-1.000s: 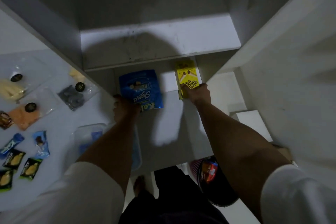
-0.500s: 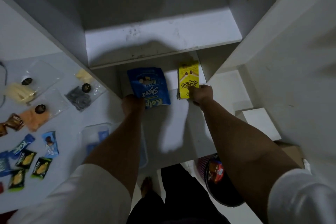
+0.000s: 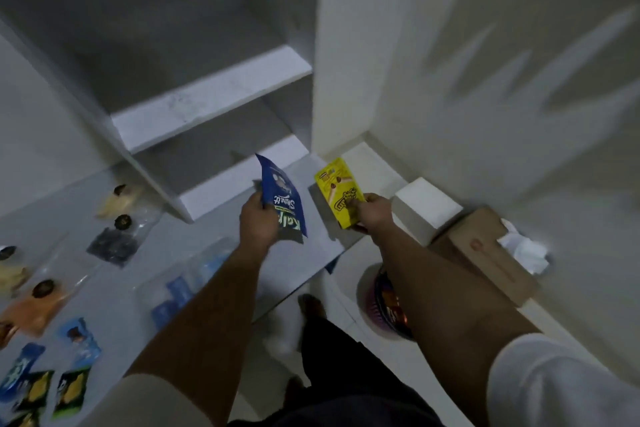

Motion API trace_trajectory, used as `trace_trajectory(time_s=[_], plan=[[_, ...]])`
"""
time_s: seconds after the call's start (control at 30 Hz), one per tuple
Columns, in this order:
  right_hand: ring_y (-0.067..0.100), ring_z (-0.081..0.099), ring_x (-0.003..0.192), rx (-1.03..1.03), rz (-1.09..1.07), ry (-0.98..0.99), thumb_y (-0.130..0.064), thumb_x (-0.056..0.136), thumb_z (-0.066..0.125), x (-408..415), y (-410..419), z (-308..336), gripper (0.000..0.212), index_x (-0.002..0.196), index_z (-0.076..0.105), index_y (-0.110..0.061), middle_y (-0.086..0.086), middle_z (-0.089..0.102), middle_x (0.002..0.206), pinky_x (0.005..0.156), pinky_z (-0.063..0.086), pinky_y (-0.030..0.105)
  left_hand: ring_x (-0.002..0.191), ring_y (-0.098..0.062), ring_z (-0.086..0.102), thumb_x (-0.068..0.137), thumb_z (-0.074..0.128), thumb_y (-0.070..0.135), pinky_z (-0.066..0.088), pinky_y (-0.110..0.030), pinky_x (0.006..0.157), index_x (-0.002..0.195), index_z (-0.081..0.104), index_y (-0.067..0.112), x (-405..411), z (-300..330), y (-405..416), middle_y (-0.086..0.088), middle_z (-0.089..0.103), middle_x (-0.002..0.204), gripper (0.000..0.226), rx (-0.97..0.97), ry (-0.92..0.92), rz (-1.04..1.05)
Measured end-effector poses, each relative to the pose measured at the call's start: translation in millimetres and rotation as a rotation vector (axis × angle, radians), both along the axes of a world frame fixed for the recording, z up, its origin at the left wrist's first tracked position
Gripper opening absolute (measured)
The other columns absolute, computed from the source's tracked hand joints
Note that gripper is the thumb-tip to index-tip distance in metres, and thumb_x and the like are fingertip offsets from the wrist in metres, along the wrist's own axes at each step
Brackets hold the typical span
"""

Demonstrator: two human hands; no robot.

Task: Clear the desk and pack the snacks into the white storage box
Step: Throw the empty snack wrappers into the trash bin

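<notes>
Left hand (image 3: 258,222): fingers clamped on pouch (image 3: 282,199) edge, above desk (image 3: 104,288).
Right hand (image 3: 372,215): fingers clamped on carton (image 3: 339,191) lower end.
Pouch: probably light, soft; hold near an edge.
Carton: probably light, stiff; grip its sides.

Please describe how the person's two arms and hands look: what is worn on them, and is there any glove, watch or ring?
Both forearms are bare. Each upper arm has a short white sleeve: left sleeve, right sleeve. The left hand and right hand wear no gloves. No watch or bracelet shows on either wrist; the picture is too dim and blurred to rule out rings.
</notes>
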State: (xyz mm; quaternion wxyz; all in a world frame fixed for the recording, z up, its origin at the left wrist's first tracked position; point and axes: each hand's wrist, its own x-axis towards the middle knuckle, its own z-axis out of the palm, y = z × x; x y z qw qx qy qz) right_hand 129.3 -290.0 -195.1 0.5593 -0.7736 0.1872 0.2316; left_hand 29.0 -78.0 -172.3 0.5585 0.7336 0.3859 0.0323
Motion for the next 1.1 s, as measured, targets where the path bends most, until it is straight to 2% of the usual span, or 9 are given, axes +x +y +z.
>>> trace_trajectory(time_s=[0.1,0.23,0.33,0.43,0.53,0.73,0.87,0.97,1.1], plan=[[0.036,0.075,0.079,-0.048,-0.112,-0.004,-0.021,0.078,0.082,-37.4,-59.1,-0.1,0.012,0.078,0.071,-0.015,0.021,0.076,0.089,0.070,0.064,0.058,0.091,-0.035,0.072,0.099,0.051,0.007,0.062,-0.049,0.080,0.108,0.062,0.012,-8.5,6.3,-48.0,-0.016,0.072,0.107,0.016,-0.060,0.019,-0.138],[0.030,0.072,0.086,-0.156,-0.202,-0.018,-0.023,0.080,0.082,-84.9,-137.7,-5.7,0.016,0.089,0.073,-0.013,0.013,0.075,0.092,0.082,0.061,0.043,0.093,-0.040,0.069,0.098,0.057,0.003,0.061,-0.057,0.076,0.107,0.062,0.011,-14.0,10.3,-116.3,-0.018,0.068,0.107,0.013,-0.239,0.078,-0.238],[0.032,0.072,0.089,-0.173,-0.329,0.036,-0.021,0.083,0.081,-118.4,-190.1,-13.6,0.023,0.099,0.075,-0.006,0.014,0.073,0.092,0.085,0.060,0.047,0.087,-0.037,0.069,0.099,0.054,0.004,0.062,-0.051,0.068,0.106,0.062,0.009,-18.5,5.5,-162.5,-0.017,0.068,0.105,0.012,-0.261,0.140,-0.335],[0.034,0.073,0.088,-0.214,-0.390,0.106,-0.025,0.081,0.081,-145.6,-237.5,-33.1,0.020,0.091,0.073,-0.010,0.014,0.074,0.095,0.080,0.062,0.047,0.076,-0.030,0.068,0.099,0.053,0.003,0.062,-0.042,0.060,0.110,0.062,0.006,-22.7,-7.7,-198.3,-0.016,0.068,0.103,0.015,-0.283,0.244,-0.424],[0.036,0.074,0.085,-0.231,-0.398,0.185,-0.028,0.078,0.080,-161.8,-280.3,-51.9,0.026,0.096,0.074,-0.010,0.016,0.075,0.093,0.076,0.064,0.051,0.086,-0.034,0.071,0.097,0.055,0.003,0.064,-0.049,0.067,0.113,0.064,0.005,-22.0,-25.7,-227.8,-0.019,0.070,0.109,0.019,-0.319,0.341,-0.494],[0.037,0.074,0.084,-0.306,-0.346,0.276,-0.028,0.078,0.077,-153.8,-346.5,-74.8,0.025,0.094,0.073,-0.009,0.017,0.075,0.091,0.079,0.063,0.051,0.085,-0.038,0.071,0.097,0.060,0.004,0.062,-0.040,0.053,0.110,0.065,0.002,-5.4,-61.6,-288.4,-0.024,0.069,0.106,0.013,-0.296,0.460,-0.524],[0.034,0.071,0.082,-0.299,-0.242,0.302,-0.027,0.083,0.076,-116.8,-362.6,-88.2,0.025,0.098,0.073,-0.006,0.017,0.074,0.093,0.072,0.059,0.040,0.087,-0.040,0.070,0.097,0.060,0.004,0.064,-0.048,0.066,0.108,0.065,0.001,19.9,-85.1,-333.4,-0.025,0.067,0.104,0.012,-0.276,0.507,-0.511],[0.039,0.073,0.086,-0.227,-0.216,0.328,-0.027,0.080,0.079,-90.0,-365.5,-96.4,0.017,0.088,0.073,-0.012,0.021,0.075,0.091,0.077,0.063,0.049,0.100,-0.043,0.068,0.089,0.070,0.008,0.062,-0.057,0.077,0.117,0.065,0.002,40.1,-100.6,-355.6,-0.025,0.066,0.116,0.029,-0.261,0.529,-0.555],[0.030,0.067,0.083,-0.163,-0.153,0.363,-0.026,0.084,0.082,-58.2,-368.3,-94.9,0.045,0.122,0.067,-0.007,0.017,0.070,0.103,0.068,0.059,0.039,0.114,-0.039,0.065,0.094,0.068,0.022,0.057,-0.055,0.094,0.140,0.054,0.007,55.0,-94.3,-373.3,-0.018,0.064,0.126,0.051,-0.213,0.551,-0.656]])
